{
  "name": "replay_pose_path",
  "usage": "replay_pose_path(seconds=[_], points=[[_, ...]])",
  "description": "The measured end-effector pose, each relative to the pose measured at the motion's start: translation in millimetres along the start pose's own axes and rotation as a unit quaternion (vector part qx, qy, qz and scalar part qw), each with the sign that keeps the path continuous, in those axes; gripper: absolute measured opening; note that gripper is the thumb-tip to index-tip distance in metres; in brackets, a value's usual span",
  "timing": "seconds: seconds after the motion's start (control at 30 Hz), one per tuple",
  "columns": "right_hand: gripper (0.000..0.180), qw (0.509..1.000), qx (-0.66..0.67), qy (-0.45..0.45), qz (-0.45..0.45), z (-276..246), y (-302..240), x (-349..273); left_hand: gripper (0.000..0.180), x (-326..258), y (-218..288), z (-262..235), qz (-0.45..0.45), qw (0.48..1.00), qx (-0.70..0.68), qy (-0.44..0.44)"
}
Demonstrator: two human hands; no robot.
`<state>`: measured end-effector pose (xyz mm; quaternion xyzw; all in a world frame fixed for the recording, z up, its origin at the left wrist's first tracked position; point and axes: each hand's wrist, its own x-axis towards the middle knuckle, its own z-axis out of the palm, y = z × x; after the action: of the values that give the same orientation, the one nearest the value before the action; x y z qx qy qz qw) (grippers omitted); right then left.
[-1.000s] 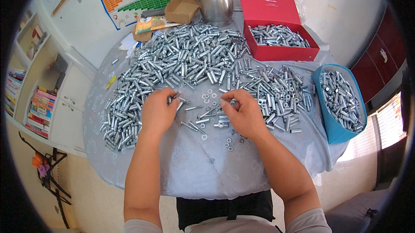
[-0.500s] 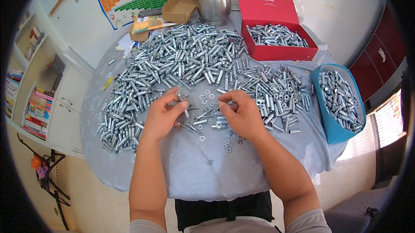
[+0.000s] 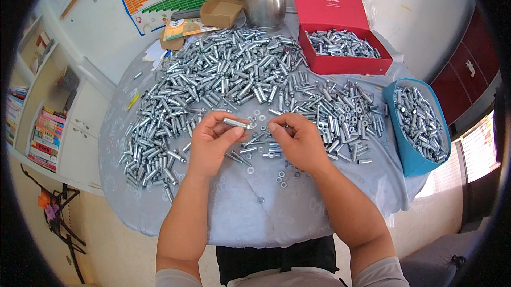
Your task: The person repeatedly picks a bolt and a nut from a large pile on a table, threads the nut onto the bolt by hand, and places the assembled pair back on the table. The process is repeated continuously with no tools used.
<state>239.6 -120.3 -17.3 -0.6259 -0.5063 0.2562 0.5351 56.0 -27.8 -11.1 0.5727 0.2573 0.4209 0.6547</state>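
Between the thumb and fingers of my left hand (image 3: 212,146) is a metal expansion bolt (image 3: 235,123), a silvery sleeve lying nearly level with its narrower end toward my right hand. My right hand (image 3: 299,140) is closed in a pinch a short way to the right; what its fingertips hold, if anything, is too small to tell. Loose washers (image 3: 250,170) and nuts lie on the cloth between and below the hands. A few thin bolts (image 3: 248,150) rest there too. Beyond the hands spreads a large heap of expansion bolts (image 3: 234,66).
A smaller pile of bolts and washers (image 3: 346,117) lies to the right. Behind it stands an open red box (image 3: 348,65) of bolts; a blue fabric bin (image 3: 418,163) of them sits at the right edge. At the back are a steel pot (image 3: 264,7) and a cardboard box (image 3: 221,10).
My left hand has moved slightly right, nearer my right hand. The bolt in it has turned from steeply slanted to nearly level. My right hand has hardly moved.
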Motion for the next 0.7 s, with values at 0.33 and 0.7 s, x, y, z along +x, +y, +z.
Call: replay_pose_path(seconds=[0.33, 0.7], points=[[0.027, 0.984, 0.099, -0.109, 0.096, -3.1, -4.6, 1.9, 0.024, -3.5, -9.4, 6.9, 0.008, 0.998, 0.05, -0.045], [0.017, 0.96, 0.213, -0.107, 0.148, -6.0, -8.3, 3.0, 0.02, -8.7, -10.1, 5.4, -0.017, 0.994, 0.089, -0.056]])
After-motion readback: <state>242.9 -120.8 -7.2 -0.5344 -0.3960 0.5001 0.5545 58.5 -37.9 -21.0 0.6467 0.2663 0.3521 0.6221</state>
